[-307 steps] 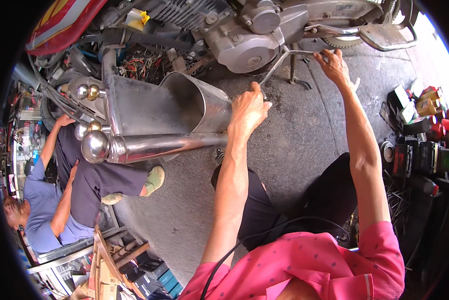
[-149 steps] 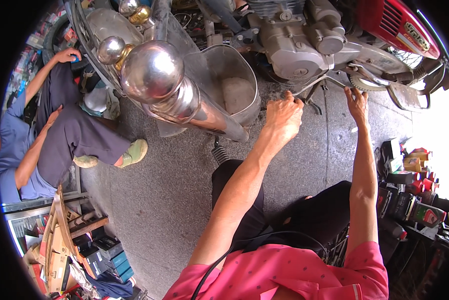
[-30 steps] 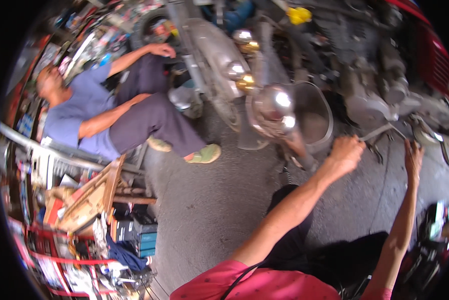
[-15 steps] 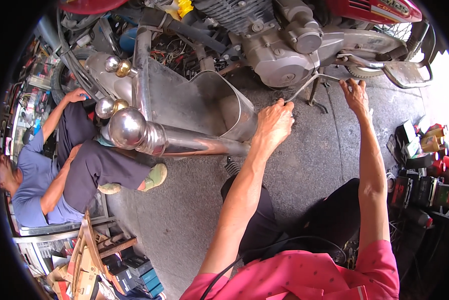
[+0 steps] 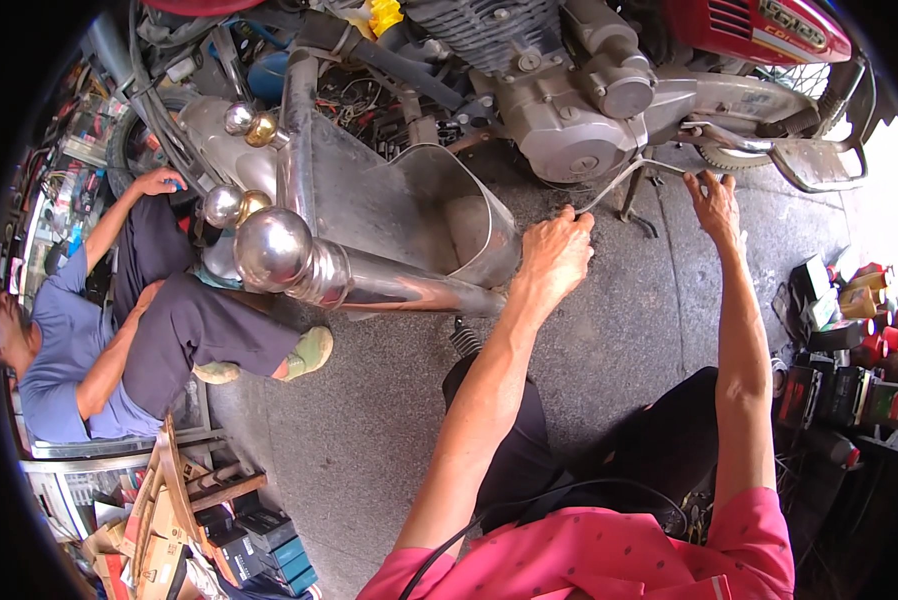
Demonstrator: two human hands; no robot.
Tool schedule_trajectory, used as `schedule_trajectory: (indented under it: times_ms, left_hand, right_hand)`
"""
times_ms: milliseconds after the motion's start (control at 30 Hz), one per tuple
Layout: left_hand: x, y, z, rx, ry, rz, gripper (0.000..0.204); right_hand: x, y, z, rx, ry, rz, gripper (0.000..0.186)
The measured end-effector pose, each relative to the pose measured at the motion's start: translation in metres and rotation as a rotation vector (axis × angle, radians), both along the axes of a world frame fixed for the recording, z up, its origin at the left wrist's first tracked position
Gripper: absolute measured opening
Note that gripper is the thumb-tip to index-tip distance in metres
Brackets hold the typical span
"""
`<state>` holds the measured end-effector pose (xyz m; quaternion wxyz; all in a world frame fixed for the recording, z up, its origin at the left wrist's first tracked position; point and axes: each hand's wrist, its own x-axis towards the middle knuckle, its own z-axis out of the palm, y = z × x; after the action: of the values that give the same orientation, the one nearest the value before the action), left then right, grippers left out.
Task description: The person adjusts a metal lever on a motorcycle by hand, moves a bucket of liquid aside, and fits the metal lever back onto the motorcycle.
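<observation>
My left hand (image 5: 555, 258) is closed around the near end of a bent silver metal lever (image 5: 612, 184), below the round grey engine cover (image 5: 575, 145) of a motorcycle. From there the lever rises to a bend beside the cover, then runs right. At its right end are the bent fingers of my right hand (image 5: 716, 208), closed on its tip. The fingers partly hide both ends. Whether this is one piece or two joined at the bend, I cannot tell.
A chrome tube with a ball end (image 5: 274, 250) and a metal guard (image 5: 369, 205) stand left of my left arm. Another person (image 5: 99, 330) sits at far left. Cardboard boxes (image 5: 159, 550) lie lower left; several bottles and boxes (image 5: 859, 340) crowd the right. A black cable (image 5: 559, 487) crosses my lap.
The whole view has shifted slightly, with the motorcycle now a little lower and to the right. Both hands keep their hold on the lever, which looks little changed.
</observation>
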<state>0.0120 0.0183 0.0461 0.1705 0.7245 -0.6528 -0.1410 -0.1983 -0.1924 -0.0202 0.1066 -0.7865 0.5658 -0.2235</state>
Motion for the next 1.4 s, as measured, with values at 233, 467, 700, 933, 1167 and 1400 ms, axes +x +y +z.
schedule_trajectory:
  times_ms: [233,467,700,933,1167,1400]
  left_hand:
    - [-0.0007,0.0004,-0.0002,-0.006,-0.004,0.006,0.030]
    - [0.0000,0.0007,-0.0024,-0.016,-0.020,0.001,0.031]
    - [0.0000,0.0013,-0.0021,-0.030,-0.033,0.002,0.031]
    - [-0.0005,0.0007,-0.0018,-0.027,-0.034,-0.003,0.031]
    - [0.0000,0.0011,-0.0035,-0.030,-0.042,-0.004,0.031]
    - [-0.0012,0.0004,0.0002,0.001,-0.038,-0.002,0.031]
  right_hand:
    - [0.0001,-0.0002,-0.0012,-0.013,-0.002,-0.006,0.046]
    - [0.0014,0.0020,0.0024,-0.012,0.003,-0.001,0.046]
    - [0.0007,0.0011,0.0016,-0.005,0.007,0.002,0.047]
    - [-0.0009,-0.0009,-0.0017,-0.016,-0.005,0.001,0.048]
    - [-0.0002,-0.0012,-0.0030,-0.030,-0.017,0.008,0.047]
    - [-0.0014,-0.0008,-0.0025,-0.031,-0.023,0.008,0.046]
